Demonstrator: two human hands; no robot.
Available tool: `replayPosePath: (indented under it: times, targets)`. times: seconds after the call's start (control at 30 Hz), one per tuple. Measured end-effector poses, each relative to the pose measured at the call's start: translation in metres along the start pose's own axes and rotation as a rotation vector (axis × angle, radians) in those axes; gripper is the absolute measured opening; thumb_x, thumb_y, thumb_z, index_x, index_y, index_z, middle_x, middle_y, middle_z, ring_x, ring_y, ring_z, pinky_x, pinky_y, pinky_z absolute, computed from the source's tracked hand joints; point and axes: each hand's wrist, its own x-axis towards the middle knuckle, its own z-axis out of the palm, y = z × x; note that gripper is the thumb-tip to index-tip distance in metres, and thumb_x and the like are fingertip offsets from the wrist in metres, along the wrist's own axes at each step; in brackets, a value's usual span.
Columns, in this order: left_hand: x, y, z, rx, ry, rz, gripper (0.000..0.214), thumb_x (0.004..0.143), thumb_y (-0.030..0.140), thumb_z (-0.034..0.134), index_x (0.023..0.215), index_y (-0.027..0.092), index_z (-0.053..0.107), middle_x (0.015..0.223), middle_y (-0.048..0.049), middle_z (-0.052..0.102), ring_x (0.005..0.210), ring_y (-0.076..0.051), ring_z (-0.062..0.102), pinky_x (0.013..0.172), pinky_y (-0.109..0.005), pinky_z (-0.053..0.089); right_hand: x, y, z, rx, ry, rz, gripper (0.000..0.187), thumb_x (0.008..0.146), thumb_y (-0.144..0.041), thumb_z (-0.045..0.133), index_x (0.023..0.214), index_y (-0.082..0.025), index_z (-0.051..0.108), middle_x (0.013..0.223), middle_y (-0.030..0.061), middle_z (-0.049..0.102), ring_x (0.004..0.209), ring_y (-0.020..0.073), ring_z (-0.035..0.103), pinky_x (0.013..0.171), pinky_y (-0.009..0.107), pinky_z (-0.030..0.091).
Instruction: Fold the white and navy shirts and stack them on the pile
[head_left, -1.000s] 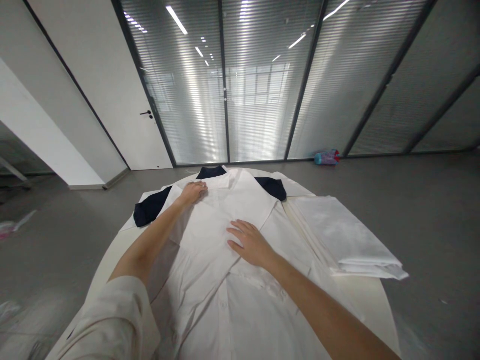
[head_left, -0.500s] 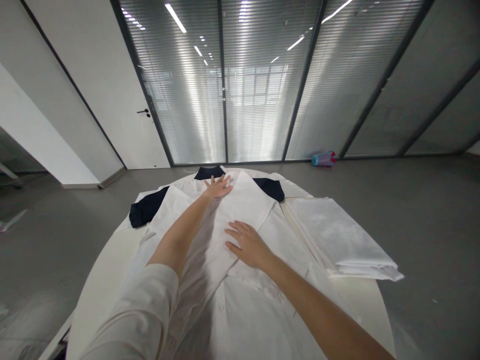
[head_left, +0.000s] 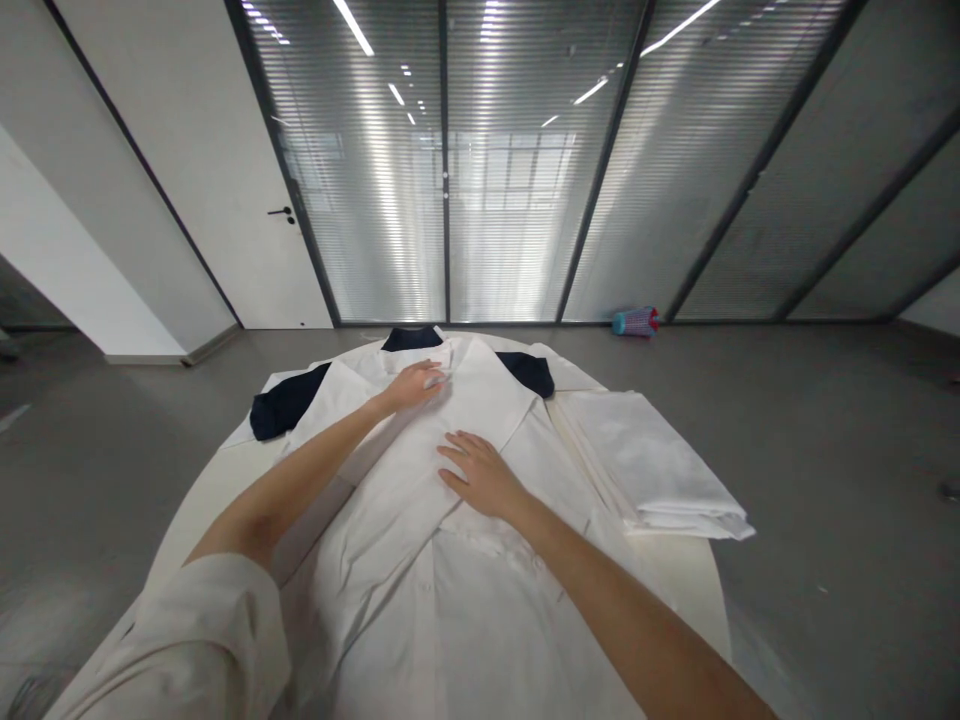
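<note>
A white shirt (head_left: 450, 600) lies spread across a round table, with buttons down its front. My left hand (head_left: 415, 386) is at the upper part of the shirt near the collar, its fingers drawn together with a bit of white cloth between them. My right hand (head_left: 482, 476) rests flat on the shirt's chest, fingers apart. Dark navy cloth shows by the collar (head_left: 412, 338), at the left side (head_left: 289, 402) and at the right side (head_left: 527, 373). What joins these dark pieces to the white cloth is partly hidden.
Folded white cloth (head_left: 652, 465) lies at the right of the table, one corner past its edge. The round table's pale top (head_left: 690, 580) shows beside it. A blue and red object (head_left: 635, 321) is on the floor by the glass partition (head_left: 502, 250). A door (head_left: 247, 200) stands at left.
My left hand has moved slightly left and towards me, its spread fingers now drawn together on the cloth. My right hand stays flat on the shirt. The view has shifted slightly.
</note>
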Motion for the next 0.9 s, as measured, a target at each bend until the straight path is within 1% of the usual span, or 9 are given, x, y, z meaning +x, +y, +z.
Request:
replayPosePath:
  times: [0.1, 0.2, 0.27, 0.37, 0.47, 0.53, 0.63, 0.77, 0.9]
  targets:
    - [-0.033, 0.015, -0.011, -0.047, -0.118, 0.124, 0.036, 0.095, 0.043, 0.051, 0.116, 0.020, 0.069, 0.127, -0.0070, 0.068, 0.119, -0.021, 0.062, 0.107, -0.033, 0.045, 0.000, 0.000, 0.001, 0.004, 0.000, -0.009, 0.048, 0.101, -0.043, 0.046, 0.140, -0.018, 0.057, 0.151, 0.0113, 0.047, 0.142, 0.0258, 0.038, 0.119, 0.043, 0.027]
    - [-0.068, 0.039, -0.020, -0.007, -0.178, 0.232, 0.037, 0.097, 0.042, 0.050, 0.122, 0.020, 0.066, 0.128, -0.0075, 0.068, 0.116, -0.021, 0.064, 0.101, -0.031, 0.048, 0.001, 0.000, 0.001, 0.021, 0.024, -0.034, 0.044, 0.101, -0.037, 0.045, 0.136, -0.015, 0.060, 0.148, 0.0118, 0.051, 0.141, 0.0249, 0.041, 0.119, 0.041, 0.028]
    - [-0.091, 0.058, -0.024, 0.066, -0.219, 0.284, 0.034, 0.099, 0.038, 0.048, 0.122, 0.020, 0.065, 0.128, -0.0082, 0.067, 0.113, -0.021, 0.065, 0.099, -0.032, 0.049, 0.002, 0.000, -0.003, 0.054, 0.091, -0.011, 0.037, 0.102, -0.027, 0.040, 0.126, -0.016, 0.065, 0.139, 0.0093, 0.060, 0.136, 0.0215, 0.046, 0.117, 0.038, 0.031]
    - [-0.124, 0.092, -0.030, 0.178, -0.227, 0.281, 0.030, 0.101, 0.030, 0.046, 0.120, 0.021, 0.066, 0.127, -0.0077, 0.067, 0.113, -0.022, 0.065, 0.100, -0.036, 0.048, 0.002, 0.005, -0.017, 0.041, 0.207, 0.190, 0.033, 0.098, -0.016, 0.039, 0.111, -0.020, 0.070, 0.122, 0.0056, 0.068, 0.123, 0.0184, 0.053, 0.109, 0.032, 0.038]
    - [-0.158, 0.131, -0.030, 0.208, -0.179, 0.294, 0.029, 0.099, 0.026, 0.050, 0.124, 0.024, 0.065, 0.137, -0.0075, 0.061, 0.128, -0.026, 0.055, 0.110, -0.044, 0.040, -0.002, 0.019, -0.034, -0.062, 0.245, 0.425, 0.030, 0.093, -0.015, 0.046, 0.112, -0.020, 0.068, 0.123, 0.0064, 0.066, 0.119, 0.0214, 0.053, 0.104, 0.034, 0.039]
    - [-0.180, 0.158, -0.027, 0.149, -0.202, 0.357, 0.032, 0.100, 0.031, 0.052, 0.130, 0.026, 0.060, 0.146, -0.0069, 0.053, 0.139, -0.026, 0.044, 0.116, -0.047, 0.032, -0.005, 0.030, -0.041, -0.104, 0.235, 0.506, 0.029, 0.092, -0.017, 0.047, 0.112, -0.020, 0.068, 0.126, 0.0080, 0.064, 0.119, 0.0250, 0.053, 0.103, 0.038, 0.040]
    - [-0.207, 0.190, -0.020, 0.042, -0.275, 0.434, 0.046, 0.100, 0.044, 0.051, 0.142, 0.025, 0.051, 0.154, -0.0102, 0.044, 0.146, -0.026, 0.034, 0.121, -0.051, 0.022, -0.009, 0.043, -0.044, -0.131, 0.187, 0.547, 0.027, 0.092, -0.021, 0.048, 0.108, -0.019, 0.070, 0.126, 0.0086, 0.064, 0.117, 0.0272, 0.055, 0.100, 0.039, 0.041]
    - [-0.223, 0.202, -0.010, 0.004, -0.273, 0.430, 0.051, 0.101, 0.044, 0.047, 0.147, 0.024, 0.046, 0.157, -0.0161, 0.037, 0.148, -0.028, 0.030, 0.122, -0.057, 0.012, -0.011, 0.043, -0.041, -0.175, 0.146, 0.559, 0.027, 0.094, -0.024, 0.048, 0.108, -0.020, 0.070, 0.126, 0.0077, 0.064, 0.116, 0.0264, 0.056, 0.098, 0.037, 0.043]
    - [-0.225, 0.198, -0.006, -0.056, -0.233, 0.405, 0.049, 0.100, 0.045, 0.047, 0.146, 0.026, 0.047, 0.157, -0.0138, 0.038, 0.147, -0.027, 0.033, 0.122, -0.055, 0.012, -0.005, 0.038, -0.042, -0.232, 0.139, 0.606, 0.033, 0.099, -0.030, 0.040, 0.109, -0.020, 0.070, 0.125, 0.0097, 0.064, 0.115, 0.0259, 0.056, 0.096, 0.036, 0.044]
